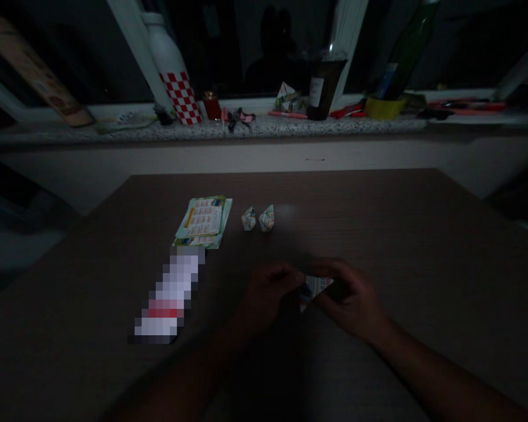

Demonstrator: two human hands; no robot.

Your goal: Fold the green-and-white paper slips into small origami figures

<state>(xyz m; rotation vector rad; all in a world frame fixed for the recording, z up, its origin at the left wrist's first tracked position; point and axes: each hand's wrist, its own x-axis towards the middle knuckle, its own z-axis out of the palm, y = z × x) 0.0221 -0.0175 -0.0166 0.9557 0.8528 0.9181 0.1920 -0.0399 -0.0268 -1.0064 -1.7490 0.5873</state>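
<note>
A small folded piece of printed paper (315, 288), roughly triangular with a point facing down, is held between my two hands above the table. My left hand (270, 293) pinches its left corner between thumb and fingers. On the other side, my right hand (349, 299) grips the right part, with the thumb below and the fingers above. Beyond my hands stand two small folded paper shapes, a left one (249, 219) and a slightly larger right one (266, 219). A stack of printed leaflets (205, 220) lies to their left.
A pixelated, phone-like bright object (171, 299) lies left of my hands on the brown table (400, 234). Along the granite windowsill (255, 130) stand a red-and-white checkered bottle (178, 88), a dark plastic cup (323, 88), a yellow tape roll (383, 108) and a green bottle (411, 47).
</note>
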